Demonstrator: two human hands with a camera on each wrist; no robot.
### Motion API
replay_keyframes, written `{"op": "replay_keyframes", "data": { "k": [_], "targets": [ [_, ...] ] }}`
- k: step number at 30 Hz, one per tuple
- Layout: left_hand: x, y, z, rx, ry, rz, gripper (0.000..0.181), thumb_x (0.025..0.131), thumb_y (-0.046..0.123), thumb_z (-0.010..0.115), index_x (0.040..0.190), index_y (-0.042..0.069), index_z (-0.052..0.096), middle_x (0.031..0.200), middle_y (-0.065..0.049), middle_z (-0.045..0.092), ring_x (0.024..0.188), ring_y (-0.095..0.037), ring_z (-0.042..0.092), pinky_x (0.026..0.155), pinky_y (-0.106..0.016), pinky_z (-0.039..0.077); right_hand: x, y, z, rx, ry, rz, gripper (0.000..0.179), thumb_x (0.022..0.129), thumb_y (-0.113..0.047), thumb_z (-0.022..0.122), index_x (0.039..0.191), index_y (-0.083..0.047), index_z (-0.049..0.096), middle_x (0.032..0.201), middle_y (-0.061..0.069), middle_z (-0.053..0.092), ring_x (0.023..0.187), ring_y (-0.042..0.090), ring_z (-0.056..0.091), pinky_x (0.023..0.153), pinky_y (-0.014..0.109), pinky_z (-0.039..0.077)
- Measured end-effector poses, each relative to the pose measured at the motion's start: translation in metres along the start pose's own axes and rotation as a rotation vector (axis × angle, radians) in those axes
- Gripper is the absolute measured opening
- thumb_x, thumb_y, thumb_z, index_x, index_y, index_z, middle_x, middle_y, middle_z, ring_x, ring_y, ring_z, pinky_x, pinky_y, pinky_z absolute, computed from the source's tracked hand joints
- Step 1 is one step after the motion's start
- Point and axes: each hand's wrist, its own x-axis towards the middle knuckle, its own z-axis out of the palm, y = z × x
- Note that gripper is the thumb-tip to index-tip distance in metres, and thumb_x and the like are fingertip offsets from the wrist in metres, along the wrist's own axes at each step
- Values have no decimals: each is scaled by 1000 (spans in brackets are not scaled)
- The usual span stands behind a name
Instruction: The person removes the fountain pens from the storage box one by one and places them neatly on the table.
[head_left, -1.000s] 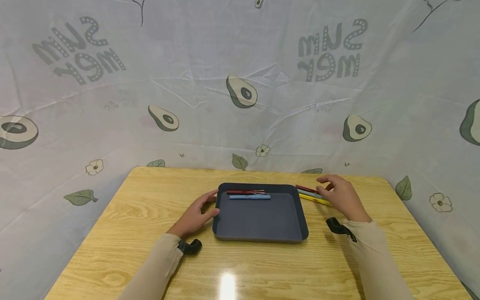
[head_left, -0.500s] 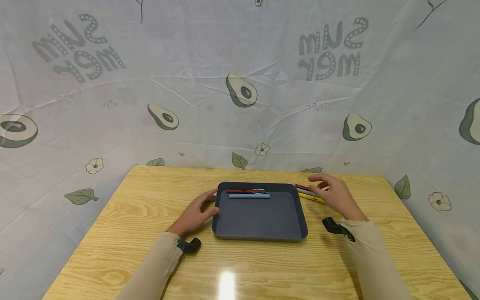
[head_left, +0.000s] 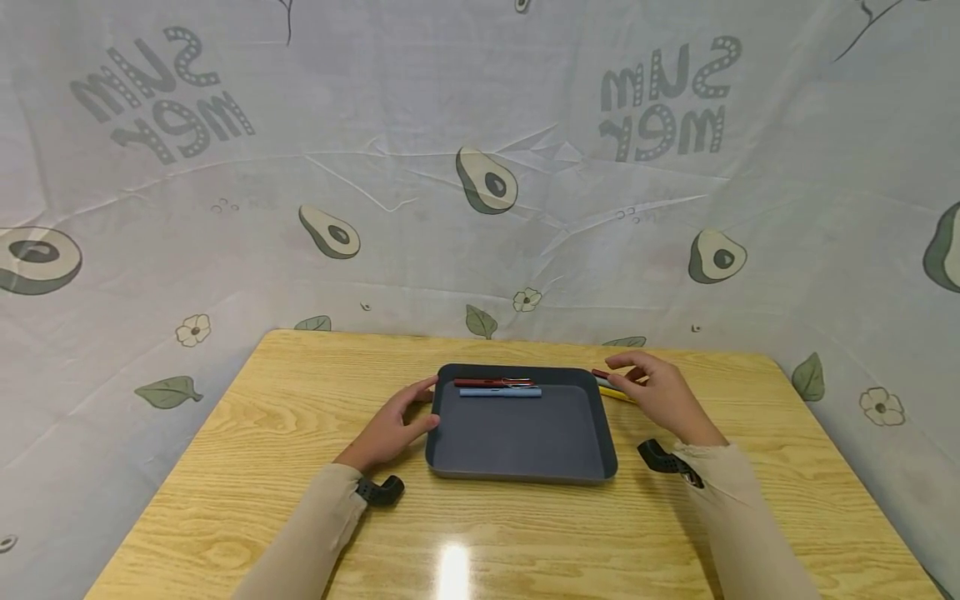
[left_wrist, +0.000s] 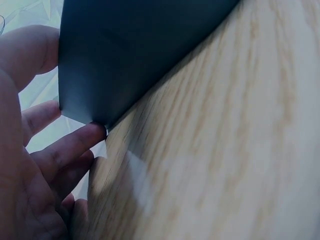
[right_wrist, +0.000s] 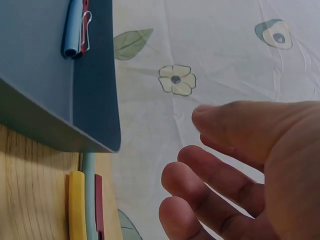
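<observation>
A dark grey tray (head_left: 525, 446) lies on the table, a red pen (head_left: 476, 382) and a light blue pen (head_left: 498, 392) side by side near its far edge. My left hand (head_left: 390, 429) rests against the tray's left side; in the left wrist view its thumb and fingertips touch the outer wall. To the right of the tray lie a yellow pen (right_wrist: 77, 210), a pale green pen (right_wrist: 90, 200) and a dark red pen (right_wrist: 99, 202). My right hand (head_left: 663, 396) hovers over these three with loosely bent fingers and nothing between them, partly hiding them in the head view.
The wooden table (head_left: 315, 383) runs up to a printed cloth (head_left: 405, 200) hanging behind it. Each wrist wears a black strap device, the left one (head_left: 380, 492) near the tray's front left corner, the right one (head_left: 660, 457) past its right edge.
My right hand has shifted left towards the tray, over the pens beside it, and covers more of their near ends. The left hand and tray stay where they were.
</observation>
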Motion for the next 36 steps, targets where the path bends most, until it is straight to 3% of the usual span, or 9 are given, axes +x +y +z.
{"op": "replay_keyframes", "data": {
  "k": [4,11,19,31,36],
  "targets": [
    [0,0,0,8,4,3,69,101,34,69,162,24,37,151,-10,53,144,-30,45,117,-60,33,-1,-1,5,7,5,-27,29,103,-23,68,126,-7,71,124,16,69,97,28,66,78,38,54],
    [1,-4,1,-15,12,15,68,101,30,70,161,24,39,150,-12,53,143,-32,46,116,-61,33,-1,-3,12,29,2,-49,27,102,-22,69,124,-7,72,114,10,74,88,22,65,70,31,53],
    [0,-1,0,6,8,27,68,102,34,69,162,25,37,150,-10,54,144,-31,46,117,-60,33,-2,-7,13,11,-20,-47,29,102,-23,69,126,-7,71,121,13,71,98,25,66,80,41,54],
    [-2,1,-2,7,-8,7,69,102,36,67,163,25,35,151,-10,52,143,-31,46,116,-60,34,-1,-12,17,-7,-36,-69,29,101,-22,70,127,-8,71,120,11,70,94,22,65,77,40,54],
    [-1,4,-3,10,-14,7,69,103,36,67,163,25,35,153,-11,49,144,-32,45,119,-60,30,-1,-16,19,-18,-33,-76,28,100,-21,71,126,-8,71,120,11,70,94,22,66,77,39,54]
  ]
}}
